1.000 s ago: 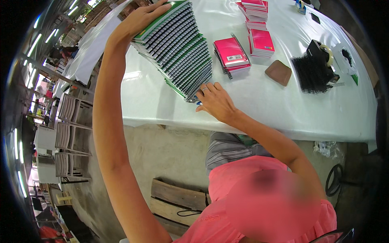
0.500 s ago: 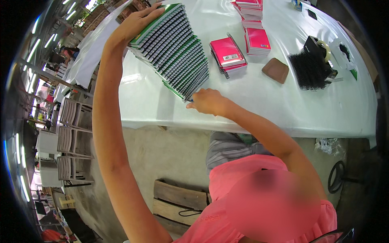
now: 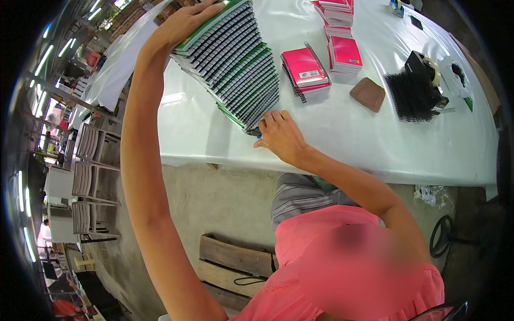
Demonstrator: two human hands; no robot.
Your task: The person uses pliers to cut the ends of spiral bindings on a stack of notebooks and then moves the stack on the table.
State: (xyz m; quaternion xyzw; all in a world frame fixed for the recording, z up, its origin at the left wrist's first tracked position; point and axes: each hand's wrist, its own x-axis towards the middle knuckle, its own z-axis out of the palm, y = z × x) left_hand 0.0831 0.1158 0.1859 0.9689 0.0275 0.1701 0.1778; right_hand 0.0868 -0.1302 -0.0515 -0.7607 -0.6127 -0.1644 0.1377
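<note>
A tall stack of spiral-bound notebooks (image 3: pixel 235 59) with green covers stands on the table, its spiral edges facing right. My left hand (image 3: pixel 194 22) lies over the top cover at the upper left of the stack, fingers stretched out. Down at the stack's lower end, my right hand (image 3: pixel 282 135) is closed beside the spirals of the bottom notebooks. A small dark and blue piece shows at its fingertips, too little of it to name. A ring is on one finger of this hand.
Right of the stack lies a small pile of pink spiral notebooks (image 3: pixel 306 68). Behind it stand stacked pink booklets (image 3: pixel 345 53). A brown pad (image 3: pixel 368 94), a heap of black spiral coils (image 3: pixel 409 96) and a tape roll (image 3: pixel 431 71) lie further right. Behind me is a wooden bench (image 3: pixel 235 255).
My right hand has turned, its knuckles now higher and fingers spread along the spirals at the stack's lower end. My left hand stays on top. The view has shifted slightly.
</note>
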